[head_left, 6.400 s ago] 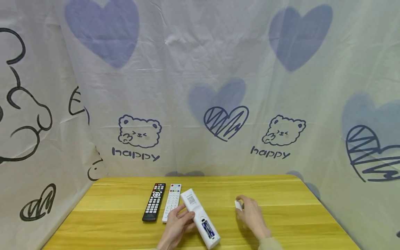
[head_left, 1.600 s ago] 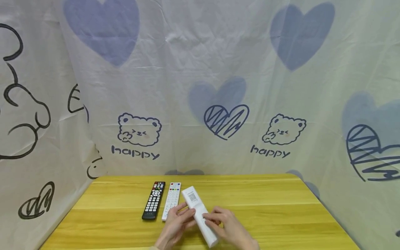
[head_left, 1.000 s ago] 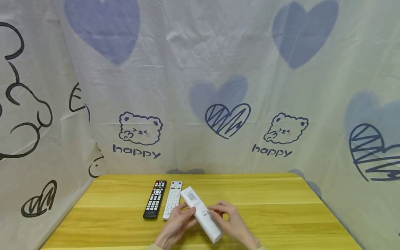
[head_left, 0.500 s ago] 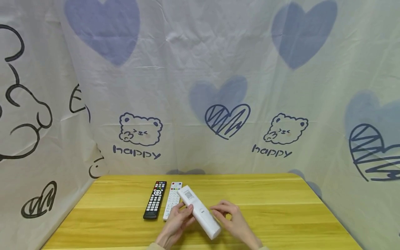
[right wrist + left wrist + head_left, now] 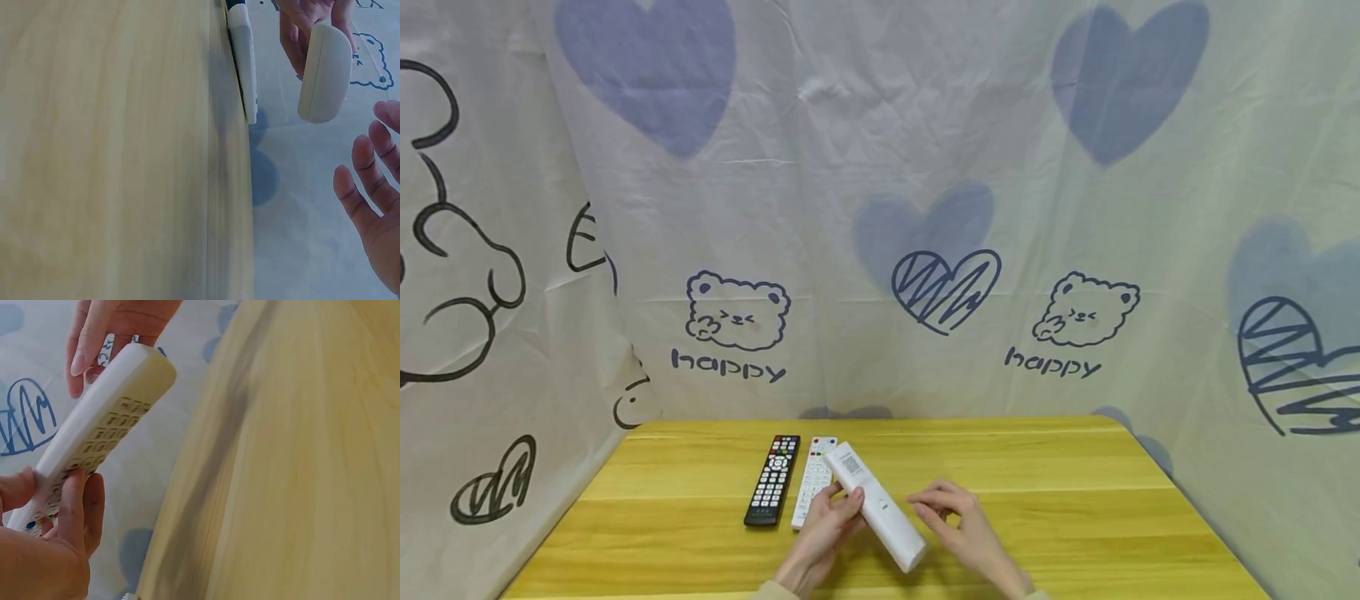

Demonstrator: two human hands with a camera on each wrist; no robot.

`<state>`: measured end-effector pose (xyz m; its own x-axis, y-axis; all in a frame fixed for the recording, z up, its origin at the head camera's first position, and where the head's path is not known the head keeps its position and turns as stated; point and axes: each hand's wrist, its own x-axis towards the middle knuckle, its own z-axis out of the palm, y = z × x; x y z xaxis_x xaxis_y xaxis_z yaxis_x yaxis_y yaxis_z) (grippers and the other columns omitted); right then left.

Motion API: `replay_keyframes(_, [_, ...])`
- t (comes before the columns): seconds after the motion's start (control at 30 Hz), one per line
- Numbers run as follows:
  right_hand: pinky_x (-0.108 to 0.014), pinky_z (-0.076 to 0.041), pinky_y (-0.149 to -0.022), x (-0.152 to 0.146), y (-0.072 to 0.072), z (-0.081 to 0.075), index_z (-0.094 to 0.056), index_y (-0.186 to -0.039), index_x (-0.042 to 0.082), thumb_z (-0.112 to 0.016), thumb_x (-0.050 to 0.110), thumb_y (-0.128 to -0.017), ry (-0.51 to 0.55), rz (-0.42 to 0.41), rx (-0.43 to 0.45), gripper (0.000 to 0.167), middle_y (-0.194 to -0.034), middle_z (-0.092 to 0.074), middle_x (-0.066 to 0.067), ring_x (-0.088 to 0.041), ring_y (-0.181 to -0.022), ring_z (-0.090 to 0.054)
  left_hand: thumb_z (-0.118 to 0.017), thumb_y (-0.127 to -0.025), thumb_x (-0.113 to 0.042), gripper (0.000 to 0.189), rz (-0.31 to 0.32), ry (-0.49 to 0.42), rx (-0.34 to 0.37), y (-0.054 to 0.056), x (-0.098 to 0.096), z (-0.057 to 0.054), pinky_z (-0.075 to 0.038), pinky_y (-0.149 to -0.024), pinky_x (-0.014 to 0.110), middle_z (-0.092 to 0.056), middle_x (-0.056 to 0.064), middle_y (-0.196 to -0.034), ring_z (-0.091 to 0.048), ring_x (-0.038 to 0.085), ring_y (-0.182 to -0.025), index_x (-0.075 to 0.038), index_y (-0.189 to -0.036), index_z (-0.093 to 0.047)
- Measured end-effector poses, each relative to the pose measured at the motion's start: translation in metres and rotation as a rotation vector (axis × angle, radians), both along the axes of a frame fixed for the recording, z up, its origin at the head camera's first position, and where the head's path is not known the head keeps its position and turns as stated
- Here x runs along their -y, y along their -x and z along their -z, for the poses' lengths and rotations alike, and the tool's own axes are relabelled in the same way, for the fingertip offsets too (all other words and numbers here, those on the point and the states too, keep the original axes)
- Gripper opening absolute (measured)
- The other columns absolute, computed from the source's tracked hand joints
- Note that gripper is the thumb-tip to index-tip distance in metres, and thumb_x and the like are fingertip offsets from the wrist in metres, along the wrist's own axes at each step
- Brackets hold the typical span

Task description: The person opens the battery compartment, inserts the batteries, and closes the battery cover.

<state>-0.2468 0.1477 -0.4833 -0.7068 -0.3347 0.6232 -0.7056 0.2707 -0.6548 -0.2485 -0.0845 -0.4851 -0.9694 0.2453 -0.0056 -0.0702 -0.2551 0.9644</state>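
Above the table, my left hand point(image 5: 822, 533) grips a white remote control point(image 5: 889, 521) between thumb and fingers, its back turned up and its length slanting down to the right. The battery cover sits over the compartment on that back, below a printed square code. From underneath, the left wrist view shows the remote's keypad point(image 5: 115, 428), with fingertips against it. My right hand point(image 5: 962, 529) hovers just right of the remote, apart from it and holding nothing. Its fingers point(image 5: 362, 153) are spread and loosely bent in the right wrist view, where the remote's rounded end point(image 5: 328, 78) faces the camera.
A black remote point(image 5: 772, 483) and a second white remote point(image 5: 815, 479) lie side by side, buttons up, left of the hands on the wooden table point(image 5: 1075, 508). The held remote overlaps the white one in the head view. A printed curtain point(image 5: 850, 358) hangs behind.
Earlier the compartment was uncovered, batteries showing, and my right hand held its small white cover. The cover is now on; my right hand has let go and drawn off rightward. The remote has tilted slightly.
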Motion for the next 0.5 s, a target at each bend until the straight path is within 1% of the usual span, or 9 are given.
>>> replay_keyframes(0.07, [-0.020,-0.053,-0.055,-0.001,0.001,0.001,-0.076,-0.105,0.007,-0.063,0.003,-0.097,-0.001,-0.001,-0.007,0.016,-0.089,-0.070,-0.012,0.004,-0.072,-0.055,-0.055,-0.104,-0.025,0.076,-0.028,0.048,-0.029,0.000,-0.002,-0.002,-0.057,-0.103,0.034,-0.056,0.032,-0.137,-0.067,0.020,-0.116,0.018,-0.148,-0.012])
replay_keyframes(0.13, [-0.019,-0.053,-0.055,-0.001,0.003,0.002,-0.076,-0.105,0.006,-0.063,0.003,-0.096,-0.004,0.001,-0.023,0.016,-0.087,-0.070,-0.010,0.004,-0.071,-0.054,-0.054,-0.105,-0.027,0.074,-0.064,0.090,-0.054,0.000,-0.005,-0.004,-0.057,-0.103,0.038,-0.053,0.036,-0.138,-0.066,0.023,-0.116,0.016,-0.148,-0.014])
replay_keyframes(0.2, [-0.019,-0.053,-0.054,-0.002,0.004,0.002,-0.076,-0.105,0.006,-0.063,0.002,-0.096,-0.008,0.000,-0.042,0.016,-0.086,-0.069,-0.008,0.005,-0.071,-0.053,-0.054,-0.105,-0.028,0.070,-0.100,0.122,-0.088,0.001,-0.009,-0.006,-0.058,-0.101,0.040,-0.053,0.037,-0.137,-0.067,0.024,-0.112,0.014,-0.147,-0.018])
replay_keyframes(0.3, [-0.020,-0.053,-0.054,-0.004,0.006,0.002,-0.076,-0.105,0.006,-0.063,0.001,-0.096,-0.013,-0.006,-0.060,0.016,-0.085,-0.068,-0.006,0.006,-0.071,-0.053,-0.055,-0.104,-0.029,0.063,-0.146,0.158,-0.121,0.003,-0.014,-0.010,-0.060,-0.096,0.042,-0.054,0.036,-0.132,-0.067,0.022,-0.105,0.009,-0.144,-0.024])
replay_keyframes(0.43, [-0.020,-0.054,-0.054,-0.005,0.008,0.002,-0.076,-0.105,0.007,-0.064,0.001,-0.096,-0.027,-0.003,-0.064,0.016,-0.085,-0.068,-0.005,0.005,-0.071,-0.053,-0.057,-0.103,-0.033,0.060,-0.147,0.204,-0.135,0.006,-0.017,-0.013,-0.063,-0.091,0.041,-0.051,0.029,-0.131,-0.065,0.018,-0.099,0.003,-0.140,-0.027])
replay_keyframes(0.5, [-0.020,-0.054,-0.055,-0.007,0.009,0.002,-0.076,-0.105,0.007,-0.064,0.003,-0.096,-0.038,0.002,-0.050,0.016,-0.086,-0.069,-0.005,0.005,-0.071,-0.053,-0.058,-0.103,-0.034,0.057,-0.148,0.235,-0.154,0.008,-0.018,-0.013,-0.064,-0.085,0.039,-0.050,0.027,-0.129,-0.064,0.017,-0.094,0.002,-0.137,-0.028])
